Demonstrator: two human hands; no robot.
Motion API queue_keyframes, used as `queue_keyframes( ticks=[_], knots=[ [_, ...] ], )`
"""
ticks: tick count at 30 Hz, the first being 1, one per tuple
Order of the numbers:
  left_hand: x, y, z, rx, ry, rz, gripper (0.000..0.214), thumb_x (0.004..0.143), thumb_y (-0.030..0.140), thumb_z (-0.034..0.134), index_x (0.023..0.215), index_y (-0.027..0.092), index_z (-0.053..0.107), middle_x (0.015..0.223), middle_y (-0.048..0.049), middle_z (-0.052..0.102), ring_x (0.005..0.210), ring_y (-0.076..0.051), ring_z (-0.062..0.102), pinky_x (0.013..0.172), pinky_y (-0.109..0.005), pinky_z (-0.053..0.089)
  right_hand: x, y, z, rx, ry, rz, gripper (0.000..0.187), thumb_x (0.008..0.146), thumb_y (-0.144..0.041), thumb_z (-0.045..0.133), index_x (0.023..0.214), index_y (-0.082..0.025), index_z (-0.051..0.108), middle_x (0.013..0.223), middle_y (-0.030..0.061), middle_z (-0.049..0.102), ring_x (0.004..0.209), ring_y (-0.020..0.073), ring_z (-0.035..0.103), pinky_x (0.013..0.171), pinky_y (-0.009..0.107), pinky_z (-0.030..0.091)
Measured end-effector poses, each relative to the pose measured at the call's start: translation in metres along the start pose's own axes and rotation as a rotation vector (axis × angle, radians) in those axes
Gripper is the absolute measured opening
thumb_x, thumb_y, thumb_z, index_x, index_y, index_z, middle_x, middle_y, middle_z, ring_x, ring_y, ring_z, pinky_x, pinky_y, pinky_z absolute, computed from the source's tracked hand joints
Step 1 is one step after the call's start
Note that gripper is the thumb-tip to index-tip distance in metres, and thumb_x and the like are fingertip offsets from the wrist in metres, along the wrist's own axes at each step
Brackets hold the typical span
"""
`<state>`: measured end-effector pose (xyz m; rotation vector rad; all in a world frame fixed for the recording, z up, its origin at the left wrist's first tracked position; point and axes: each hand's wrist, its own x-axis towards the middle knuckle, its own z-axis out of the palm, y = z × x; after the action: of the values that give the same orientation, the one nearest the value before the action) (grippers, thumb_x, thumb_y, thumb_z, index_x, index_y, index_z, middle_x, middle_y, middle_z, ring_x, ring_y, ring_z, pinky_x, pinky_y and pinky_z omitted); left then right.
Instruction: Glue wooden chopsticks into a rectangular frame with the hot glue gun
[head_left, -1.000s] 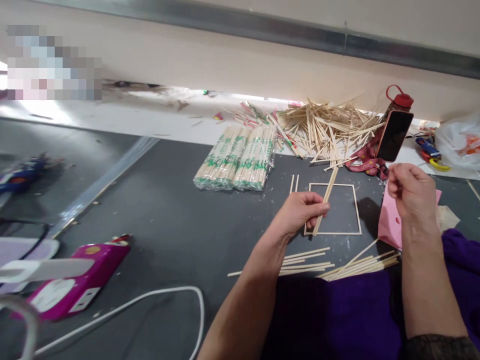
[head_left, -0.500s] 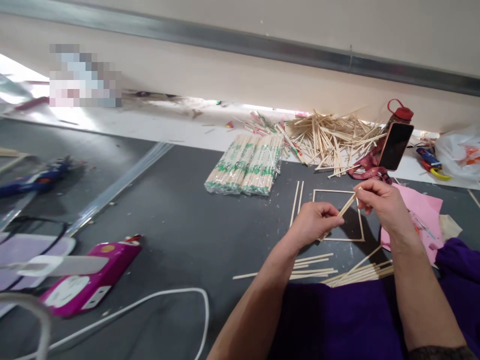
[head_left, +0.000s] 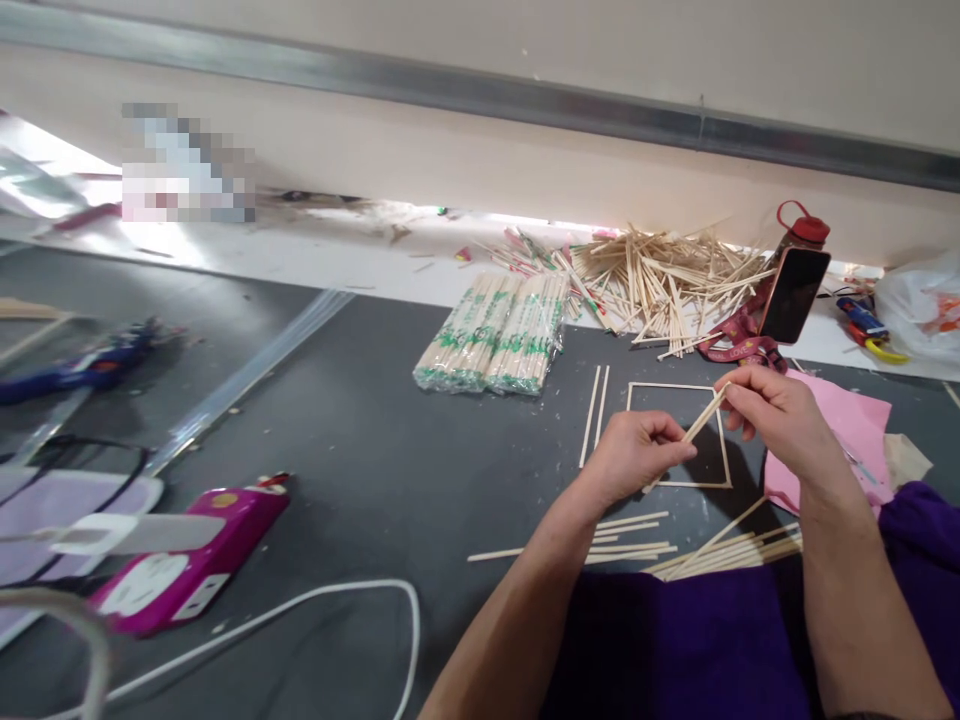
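Between my two hands slants a small bunch of thin wooden chopsticks (head_left: 705,415); how many is hard to make out. My left hand (head_left: 643,452) pinches them toward their lower end, thumb against fingers. Near the upper end, my right hand (head_left: 766,405) is closed on the same chopsticks. Under my hands a square frame of sticks (head_left: 675,386) lies on the dark tabletop. Two single sticks (head_left: 596,410) lie side by side just left of it. More loose chopsticks (head_left: 720,558) are spread close to my body, partly behind my forearms.
Wrapped chopstick packs (head_left: 491,335) lie ahead, before a heap of loose sticks (head_left: 660,270). A phone (head_left: 795,295) leans on a red-capped bottle (head_left: 808,230). Pink sheet (head_left: 847,420) at right. On the left are a magenta power strip (head_left: 202,550), a white cable (head_left: 337,585) and blue-handled pliers (head_left: 97,370).
The view has shifted slightly. Both hands keep hold of the chopsticks, and the right-hand fingers have changed position a little at the upper end.
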<state>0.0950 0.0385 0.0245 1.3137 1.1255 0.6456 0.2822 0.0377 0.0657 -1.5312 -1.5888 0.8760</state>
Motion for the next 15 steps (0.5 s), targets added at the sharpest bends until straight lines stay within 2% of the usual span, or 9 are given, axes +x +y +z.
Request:
queue_keyframes(
  ticks=[4, 7, 10, 15],
  knots=[
    [0.0006, -0.0025, 0.0015, 0.041, 0.002, 0.014, 0.014, 0.066, 0.029, 0.069, 0.063, 0.016, 0.063, 0.052, 0.0043, 0.052, 0.048, -0.007, 0.044, 0.048, -0.021, 0.031, -0.0016, -0.0006, -0.0038, -0.342, 0.063, -0.2, 0.02, 0.084, -0.029, 0.051, 0.08, -0.021, 0.069, 0.072, 0.0022, 0.068, 0.065, 0.0163, 0.063, 0.06, 0.027, 0.044],
    [0.0017, -0.0044, 0.0027, 0.057, -0.013, 0.025, 0.014, 0.066, 0.028, 0.068, 0.063, 0.016, 0.063, 0.052, 0.0038, 0.054, 0.049, -0.008, 0.047, 0.048, -0.02, 0.031, -0.001, 0.0019, -0.0033, -0.515, 0.118, -0.306, 0.024, 0.084, -0.022, 0.046, 0.079, -0.02, 0.069, 0.08, 0.0047, 0.071, 0.074, 0.0183, 0.064, 0.068, 0.029, 0.043],
    [0.0022, -0.0044, 0.0033, 0.055, -0.028, 0.025, 0.013, 0.066, 0.028, 0.067, 0.062, 0.016, 0.062, 0.053, 0.0036, 0.055, 0.049, -0.008, 0.048, 0.047, -0.02, 0.032, 0.0008, 0.0052, -0.0009, -0.582, 0.165, -0.316, 0.024, 0.082, -0.02, 0.045, 0.076, -0.019, 0.068, 0.078, 0.005, 0.071, 0.072, 0.0185, 0.064, 0.067, 0.029, 0.042],
    [0.0018, -0.002, 0.0031, 0.026, -0.048, 0.005, 0.013, 0.065, 0.026, 0.067, 0.06, 0.016, 0.061, 0.051, 0.0039, 0.055, 0.048, -0.008, 0.047, 0.048, -0.02, 0.033, 0.0035, 0.0058, 0.004, -0.544, 0.244, -0.286, 0.023, 0.078, -0.02, 0.046, 0.068, -0.021, 0.067, 0.07, 0.0023, 0.071, 0.063, 0.0165, 0.063, 0.061, 0.027, 0.041]
  ],
)
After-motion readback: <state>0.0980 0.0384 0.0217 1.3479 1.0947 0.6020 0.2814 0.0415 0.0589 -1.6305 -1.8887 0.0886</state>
